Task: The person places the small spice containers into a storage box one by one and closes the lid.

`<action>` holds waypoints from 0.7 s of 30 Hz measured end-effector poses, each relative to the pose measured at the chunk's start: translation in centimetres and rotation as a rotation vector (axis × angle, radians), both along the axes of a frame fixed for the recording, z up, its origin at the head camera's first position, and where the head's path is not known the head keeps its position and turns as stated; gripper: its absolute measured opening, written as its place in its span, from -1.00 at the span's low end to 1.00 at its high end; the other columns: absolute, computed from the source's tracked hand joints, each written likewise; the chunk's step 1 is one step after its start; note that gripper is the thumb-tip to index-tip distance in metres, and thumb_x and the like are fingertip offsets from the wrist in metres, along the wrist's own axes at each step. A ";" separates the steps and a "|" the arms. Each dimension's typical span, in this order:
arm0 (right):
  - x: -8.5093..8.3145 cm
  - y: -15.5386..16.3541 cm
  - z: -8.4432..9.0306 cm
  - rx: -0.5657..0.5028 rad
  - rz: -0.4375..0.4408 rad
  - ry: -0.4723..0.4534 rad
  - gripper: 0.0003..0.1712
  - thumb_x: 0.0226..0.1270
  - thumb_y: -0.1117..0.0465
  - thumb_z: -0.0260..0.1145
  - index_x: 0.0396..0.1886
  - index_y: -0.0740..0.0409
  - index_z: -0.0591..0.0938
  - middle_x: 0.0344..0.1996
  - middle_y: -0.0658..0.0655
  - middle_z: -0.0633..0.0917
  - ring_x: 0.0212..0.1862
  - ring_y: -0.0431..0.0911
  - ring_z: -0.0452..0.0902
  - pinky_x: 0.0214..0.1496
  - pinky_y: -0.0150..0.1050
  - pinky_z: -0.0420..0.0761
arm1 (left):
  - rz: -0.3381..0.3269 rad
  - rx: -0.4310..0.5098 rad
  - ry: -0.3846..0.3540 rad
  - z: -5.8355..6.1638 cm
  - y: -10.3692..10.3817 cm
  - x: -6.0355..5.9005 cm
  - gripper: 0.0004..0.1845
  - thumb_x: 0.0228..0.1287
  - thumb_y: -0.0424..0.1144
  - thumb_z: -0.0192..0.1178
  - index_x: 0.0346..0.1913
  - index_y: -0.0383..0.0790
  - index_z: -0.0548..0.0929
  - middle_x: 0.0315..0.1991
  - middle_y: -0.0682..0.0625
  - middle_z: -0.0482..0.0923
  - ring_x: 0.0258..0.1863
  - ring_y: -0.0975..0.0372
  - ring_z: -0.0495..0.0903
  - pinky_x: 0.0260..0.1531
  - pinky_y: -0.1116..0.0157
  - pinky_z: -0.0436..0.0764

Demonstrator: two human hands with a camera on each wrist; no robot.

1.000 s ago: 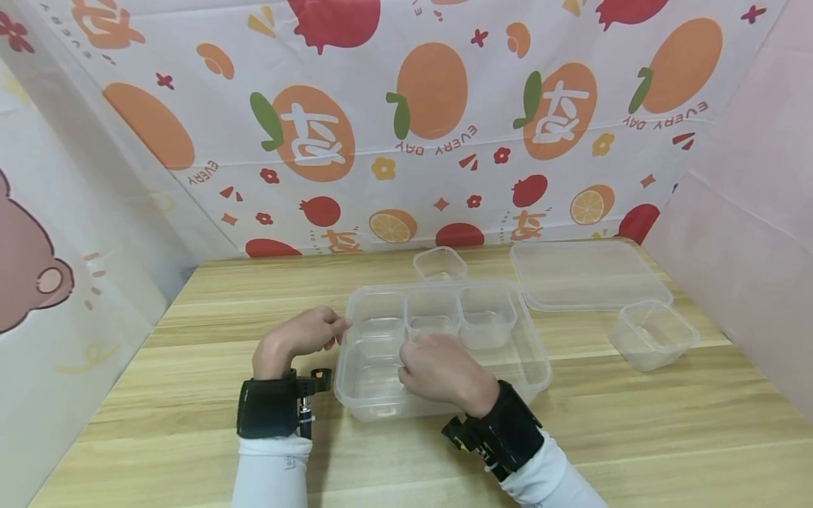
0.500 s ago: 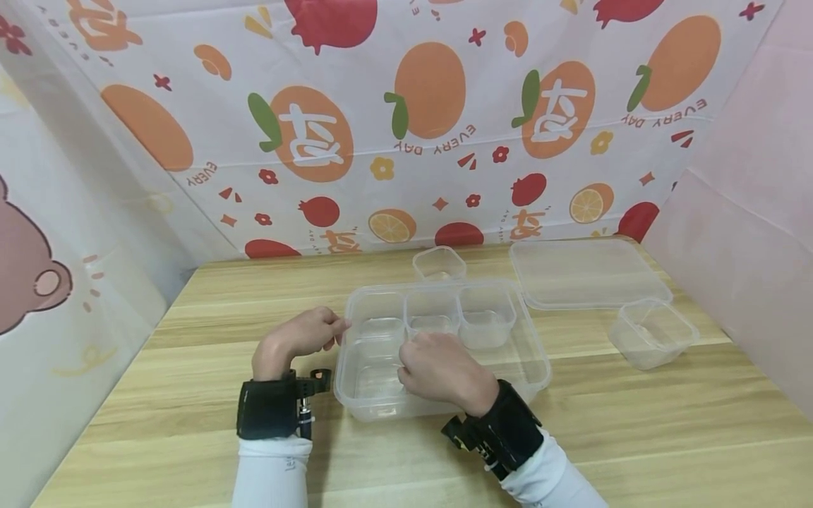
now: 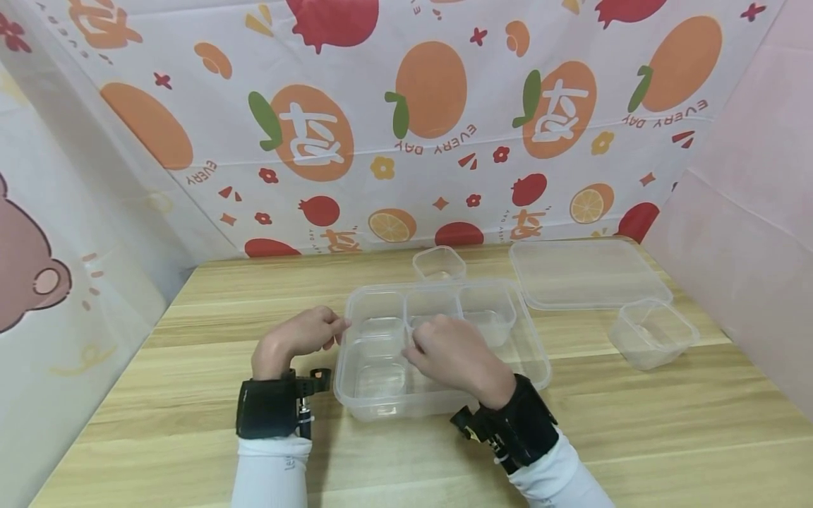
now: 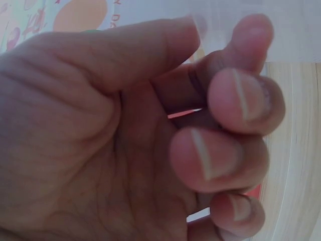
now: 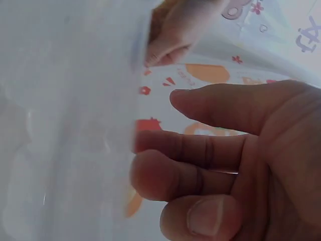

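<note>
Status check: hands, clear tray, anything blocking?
Left hand pinches the rim of the clear tray. Right hand inside the tray, at a small inner cup; grip unclear. Nothing blocking.

A large clear plastic container, rectangular with rounded corners and a raised rim, sits flat and upright near the middle of the wooden bench. Inside it, 3 small clear tubs stand side by side along the far wall: a left tub, a middle tub and a right tub, all open-topped. A 4th, wider clear tub fills the near left part. The left hand pinches the container's left rim. The right hand reaches inside, its fingers at the near edge of the middle tub.
</note>
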State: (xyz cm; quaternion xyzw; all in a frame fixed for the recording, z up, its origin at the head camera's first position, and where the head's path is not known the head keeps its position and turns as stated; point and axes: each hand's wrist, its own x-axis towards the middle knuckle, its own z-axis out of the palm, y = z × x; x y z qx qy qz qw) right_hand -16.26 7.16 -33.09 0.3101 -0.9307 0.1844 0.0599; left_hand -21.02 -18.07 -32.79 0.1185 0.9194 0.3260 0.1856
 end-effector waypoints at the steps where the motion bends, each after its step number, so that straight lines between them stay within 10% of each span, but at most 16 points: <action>1: 0.0 0.1 0.1 -0.009 -0.003 0.000 -0.45 0.39 0.21 0.31 -0.80 0.00 0.32 -0.76 -0.14 0.20 -0.66 -0.25 0.18 -0.59 -0.35 0.19 | -0.001 -0.001 0.001 0.0 0.0 0.0 -0.66 0.58 -0.23 -0.02 -0.37 -0.30 0.61 -0.55 0.00 0.37 -0.50 0.16 0.32 -0.43 0.22 0.31; 21: -0.7 2.1 1.2 -0.067 -0.112 0.035 -0.67 0.29 0.29 0.39 -0.66 0.04 0.54 -0.73 -0.10 0.37 -0.61 -0.21 0.27 -0.55 -0.36 0.22 | 0.000 0.003 0.001 0.1 0.0 0.2 -0.66 0.58 -0.23 -0.01 -0.36 -0.30 0.61 -0.55 -0.01 0.37 -0.50 0.16 0.32 -0.43 0.22 0.30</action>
